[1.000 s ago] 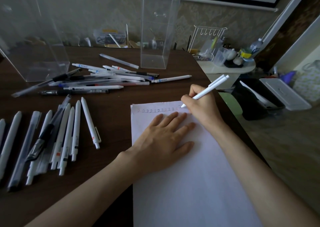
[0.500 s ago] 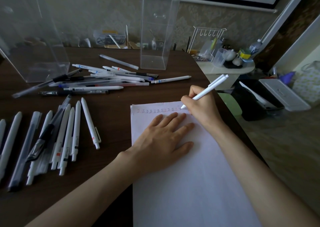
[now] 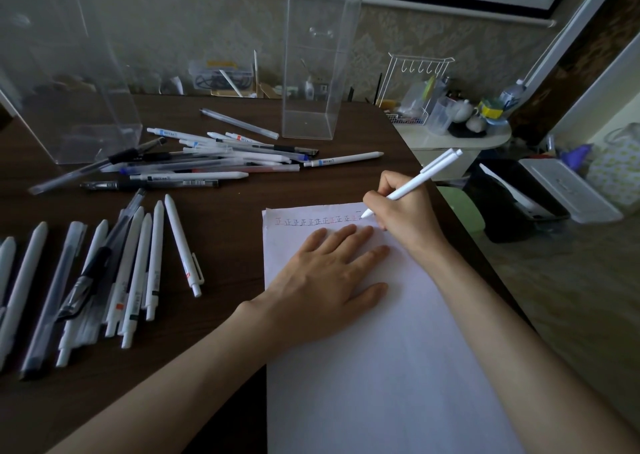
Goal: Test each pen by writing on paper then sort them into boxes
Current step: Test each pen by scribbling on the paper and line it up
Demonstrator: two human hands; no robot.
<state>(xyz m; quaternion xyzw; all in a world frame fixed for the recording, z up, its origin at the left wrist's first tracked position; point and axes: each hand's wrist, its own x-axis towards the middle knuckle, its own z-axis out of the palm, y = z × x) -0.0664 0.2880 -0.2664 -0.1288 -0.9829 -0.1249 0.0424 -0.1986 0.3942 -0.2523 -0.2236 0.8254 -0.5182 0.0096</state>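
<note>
My right hand [image 3: 403, 211] grips a white pen [image 3: 420, 179], its tip touching the top edge of the white paper [image 3: 381, 367] at the end of a row of written marks [image 3: 315, 220]. My left hand [image 3: 322, 280] lies flat on the paper with fingers spread. A heap of pens [image 3: 194, 159] lies at the back of the dark table. A row of mostly white pens [image 3: 104, 270] lies at the left. Two clear boxes stand behind: a tall one [image 3: 318, 55] and a wider one [image 3: 59, 65].
The table's right edge [image 3: 460, 231] runs close past my right hand. Beyond it stand a small white side table [image 3: 450, 141] with bottles and a wire rack, and a black bin [image 3: 512, 204] and white tray [image 3: 568, 190] on the floor.
The pen tip has shifted slightly along the row of marks at the paper's top; a new short stroke shows there. My left hand has stayed flat on the paper.
</note>
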